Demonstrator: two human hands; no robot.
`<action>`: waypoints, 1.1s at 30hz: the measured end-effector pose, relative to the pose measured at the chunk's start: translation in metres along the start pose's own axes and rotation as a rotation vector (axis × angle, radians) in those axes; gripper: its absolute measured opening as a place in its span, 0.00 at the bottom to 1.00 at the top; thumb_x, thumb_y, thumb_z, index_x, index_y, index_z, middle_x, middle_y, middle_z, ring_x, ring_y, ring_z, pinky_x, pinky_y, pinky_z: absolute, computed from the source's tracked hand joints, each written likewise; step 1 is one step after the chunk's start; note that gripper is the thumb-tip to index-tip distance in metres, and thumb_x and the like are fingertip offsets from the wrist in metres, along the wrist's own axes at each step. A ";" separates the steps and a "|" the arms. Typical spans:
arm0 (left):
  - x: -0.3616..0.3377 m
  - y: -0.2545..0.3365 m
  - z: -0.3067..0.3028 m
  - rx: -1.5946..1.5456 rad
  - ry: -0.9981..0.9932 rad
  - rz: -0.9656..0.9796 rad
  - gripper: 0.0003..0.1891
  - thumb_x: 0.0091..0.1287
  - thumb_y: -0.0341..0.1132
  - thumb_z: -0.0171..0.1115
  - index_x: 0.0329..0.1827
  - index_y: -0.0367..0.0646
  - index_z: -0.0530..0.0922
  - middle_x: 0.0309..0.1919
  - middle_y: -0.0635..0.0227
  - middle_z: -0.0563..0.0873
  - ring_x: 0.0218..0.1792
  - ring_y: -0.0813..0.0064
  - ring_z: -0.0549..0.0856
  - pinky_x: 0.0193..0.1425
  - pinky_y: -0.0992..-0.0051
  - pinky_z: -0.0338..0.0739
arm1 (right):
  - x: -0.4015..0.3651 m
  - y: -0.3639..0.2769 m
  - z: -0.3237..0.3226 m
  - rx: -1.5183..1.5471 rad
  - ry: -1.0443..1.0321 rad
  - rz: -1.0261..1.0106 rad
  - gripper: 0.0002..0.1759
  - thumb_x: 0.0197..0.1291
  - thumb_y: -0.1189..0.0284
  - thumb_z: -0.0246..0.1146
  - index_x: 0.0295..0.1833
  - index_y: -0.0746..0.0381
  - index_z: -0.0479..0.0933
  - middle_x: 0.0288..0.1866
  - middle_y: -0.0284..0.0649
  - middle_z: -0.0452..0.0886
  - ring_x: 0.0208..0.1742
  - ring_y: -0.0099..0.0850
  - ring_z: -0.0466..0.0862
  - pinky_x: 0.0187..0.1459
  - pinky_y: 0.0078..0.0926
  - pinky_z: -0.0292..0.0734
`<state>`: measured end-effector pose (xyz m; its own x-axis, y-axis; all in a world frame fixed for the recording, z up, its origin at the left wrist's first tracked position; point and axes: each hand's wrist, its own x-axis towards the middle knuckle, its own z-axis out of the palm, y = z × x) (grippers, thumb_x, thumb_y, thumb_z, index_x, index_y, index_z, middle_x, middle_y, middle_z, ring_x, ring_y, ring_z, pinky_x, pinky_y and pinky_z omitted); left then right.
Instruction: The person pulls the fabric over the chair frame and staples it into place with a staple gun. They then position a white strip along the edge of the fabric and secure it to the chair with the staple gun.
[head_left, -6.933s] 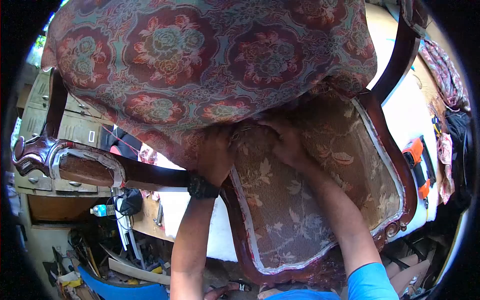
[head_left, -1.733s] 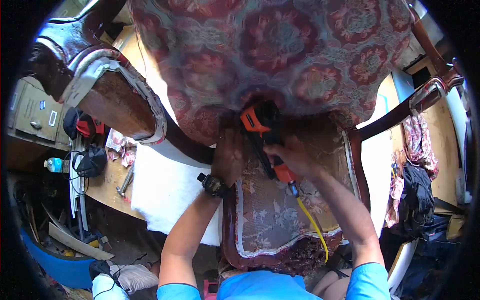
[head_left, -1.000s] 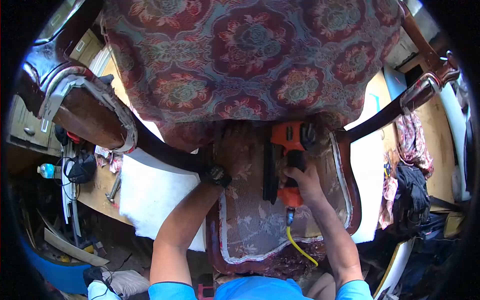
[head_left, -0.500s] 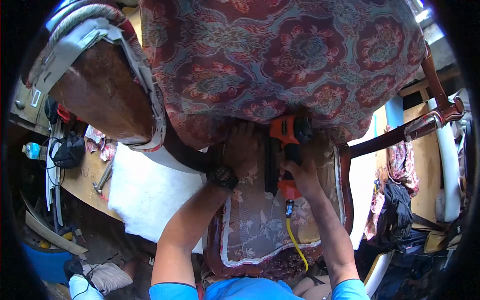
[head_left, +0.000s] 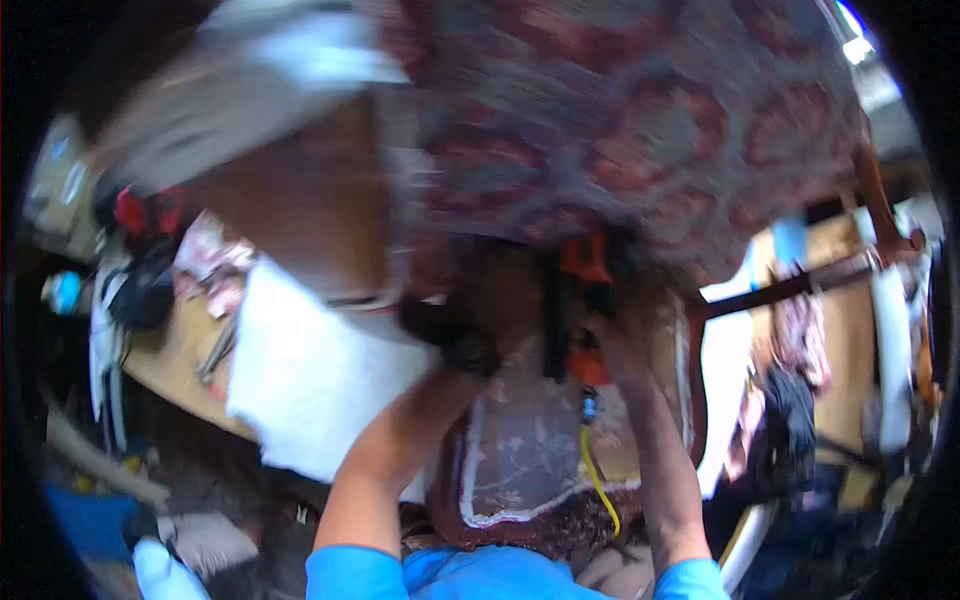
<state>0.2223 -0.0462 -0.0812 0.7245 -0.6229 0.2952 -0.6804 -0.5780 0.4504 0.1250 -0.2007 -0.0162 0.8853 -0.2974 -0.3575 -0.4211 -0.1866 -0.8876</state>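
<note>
My right hand (head_left: 606,342) is wrapped round an orange and black staple gun (head_left: 587,258) with a yellow air hose (head_left: 594,462) at its lower end. The gun's head meets the lower edge of the patterned red and blue fabric (head_left: 660,130) on the wooden chair. To its left, my left hand (head_left: 505,300) lies in shadow under that fabric edge; motion smears its fingers. A dark band circles my left wrist. Below both hands shows a faded floral panel (head_left: 525,440), framed in dark wood with a pale edging strip.
A padded wooden chair part (head_left: 300,200), blurred, juts in at upper left. White batting (head_left: 320,390) and a hammer (head_left: 216,350) lie on the board at left. Chair arm wood (head_left: 785,290) extends right. A dark bag (head_left: 790,420) and fabric scraps (head_left: 800,330) sit farther right.
My view has swung and blurred, and the scene sits slightly further right. The padded chair part at left appears larger and smeared. My right hand still grips the staple gun at the fabric edge.
</note>
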 end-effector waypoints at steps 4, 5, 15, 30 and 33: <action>-0.007 -0.006 -0.029 0.002 -0.008 -0.164 0.13 0.67 0.40 0.62 0.46 0.43 0.88 0.45 0.54 0.88 0.49 0.55 0.87 0.56 0.56 0.81 | -0.012 -0.004 0.011 0.039 0.146 0.083 0.14 0.71 0.64 0.67 0.56 0.59 0.81 0.38 0.29 0.81 0.36 0.22 0.80 0.39 0.24 0.79; -0.009 -0.003 -0.025 -0.001 0.010 -0.150 0.13 0.68 0.40 0.62 0.47 0.43 0.88 0.46 0.54 0.88 0.50 0.54 0.86 0.57 0.55 0.80 | -0.009 0.024 -0.008 0.105 0.082 0.131 0.18 0.71 0.63 0.67 0.60 0.60 0.81 0.41 0.31 0.82 0.40 0.23 0.81 0.44 0.24 0.79; -0.074 0.035 -0.007 -0.052 0.124 -0.061 0.12 0.70 0.37 0.63 0.50 0.41 0.87 0.57 0.53 0.85 0.62 0.50 0.80 0.68 0.52 0.74 | -0.254 0.055 -0.104 -0.349 0.252 0.098 0.48 0.65 0.48 0.73 0.79 0.70 0.69 0.75 0.57 0.76 0.76 0.47 0.74 0.75 0.39 0.68; -0.444 0.132 -0.041 -0.030 0.368 -0.753 0.16 0.76 0.29 0.62 0.63 0.32 0.79 0.65 0.53 0.80 0.66 0.55 0.80 0.74 0.61 0.71 | -0.229 0.239 -0.334 -0.779 0.574 0.274 0.36 0.63 0.52 0.70 0.70 0.62 0.75 0.47 0.62 0.88 0.51 0.60 0.88 0.55 0.55 0.81; -0.494 0.160 -0.021 -0.229 0.358 -0.941 0.15 0.73 0.27 0.64 0.61 0.36 0.81 0.61 0.57 0.81 0.62 0.59 0.82 0.70 0.64 0.76 | -0.208 0.260 -0.331 -0.867 0.508 0.221 0.40 0.64 0.55 0.72 0.76 0.61 0.68 0.47 0.62 0.88 0.50 0.60 0.88 0.53 0.56 0.82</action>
<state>-0.2420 0.1804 -0.1374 0.9686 0.2449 -0.0433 0.1892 -0.6122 0.7677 -0.2339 -0.4969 -0.0763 0.6680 -0.7302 -0.1434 -0.7401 -0.6319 -0.2301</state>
